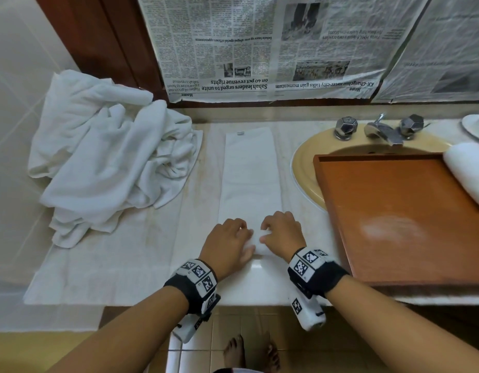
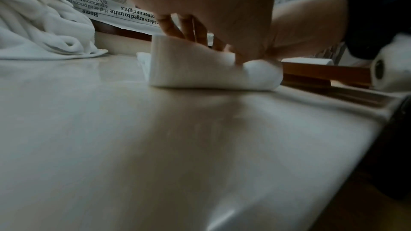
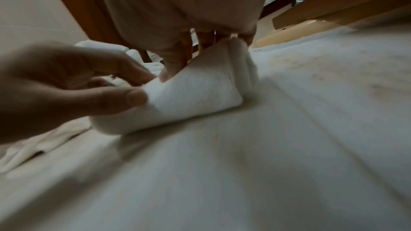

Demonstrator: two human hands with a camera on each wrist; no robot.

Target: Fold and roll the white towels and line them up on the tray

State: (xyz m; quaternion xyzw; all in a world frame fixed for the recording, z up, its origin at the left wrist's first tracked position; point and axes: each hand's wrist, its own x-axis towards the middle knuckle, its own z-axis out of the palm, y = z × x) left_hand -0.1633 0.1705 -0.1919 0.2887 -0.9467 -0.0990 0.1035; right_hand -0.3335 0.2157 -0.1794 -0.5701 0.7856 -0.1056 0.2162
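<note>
Your left hand (image 1: 227,242) and right hand (image 1: 282,232) sit side by side, fingers (image 3: 175,59) curled round the rolled near end of the towel (image 1: 250,170), which stretches away along the counter (image 1: 130,254); the tray (image 1: 399,211) lies to its right, over the sink.

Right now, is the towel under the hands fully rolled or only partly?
Partly rolled. Both hands, left and right, grip a short roll at the near end of the folded towel; the rest lies flat on the counter.
</note>
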